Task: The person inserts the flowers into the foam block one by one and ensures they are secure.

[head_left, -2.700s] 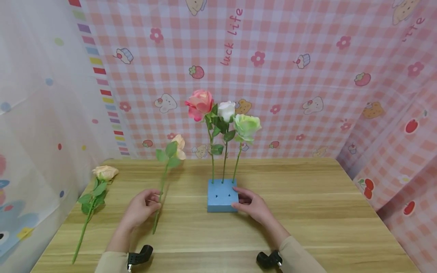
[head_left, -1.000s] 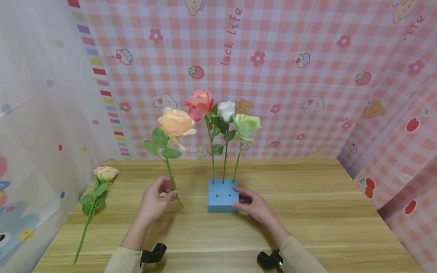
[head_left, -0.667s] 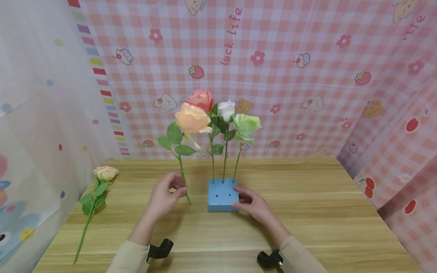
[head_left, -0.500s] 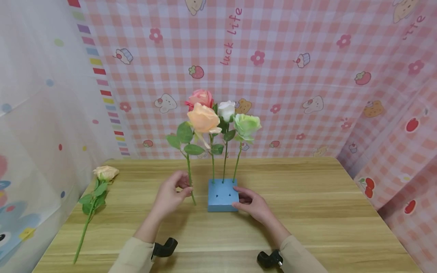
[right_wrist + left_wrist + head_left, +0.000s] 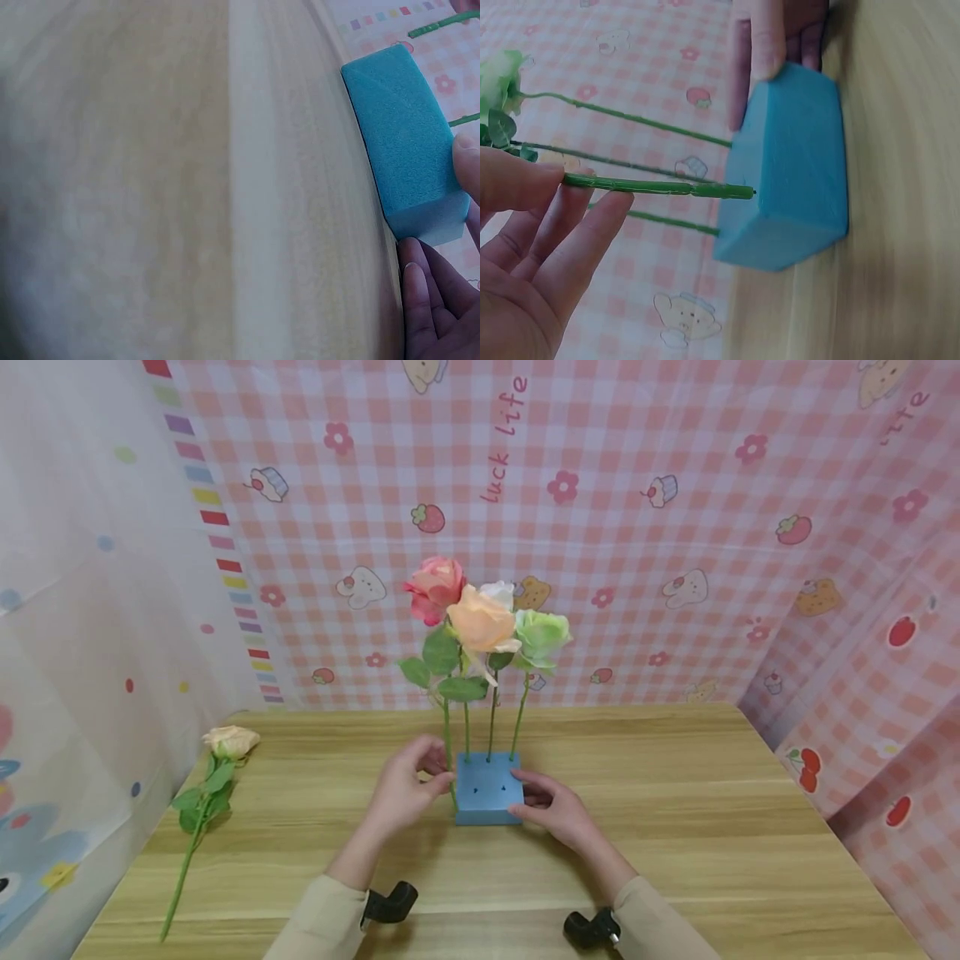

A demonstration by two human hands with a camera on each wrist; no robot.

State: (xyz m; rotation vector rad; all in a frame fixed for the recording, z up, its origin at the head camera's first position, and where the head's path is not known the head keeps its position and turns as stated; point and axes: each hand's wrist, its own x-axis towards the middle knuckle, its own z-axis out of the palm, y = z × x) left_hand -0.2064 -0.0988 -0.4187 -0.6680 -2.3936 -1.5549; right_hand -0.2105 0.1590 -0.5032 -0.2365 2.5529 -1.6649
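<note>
My left hand (image 5: 411, 783) pinches the green stem of a peach rose (image 5: 483, 620) between thumb and fingers. The stem's cut end (image 5: 726, 191) shows in the left wrist view, in front of the blue foam block (image 5: 489, 817); whether they touch I cannot tell. At the block's right side, my right hand (image 5: 557, 810) grips it with thumb and fingers. A pink rose (image 5: 435, 587), a white rose (image 5: 498, 591) and a green rose (image 5: 542, 637) stand in the block's back row. Two small holes show in its top, nearer the front. The peach bloom partly covers the white one.
Another peach rose (image 5: 231, 742) lies on the wooden table (image 5: 675, 860) at the left, its stem toward the front. A pink checked cloth (image 5: 622, 552) hangs behind the table and along the right. Black cameras (image 5: 392, 903) sit at both wrists.
The left hand has carried the peach rose rightward to the block's left edge, and the bloom has come upright from a tilted pose. The right hand has stayed on the foam block.
</note>
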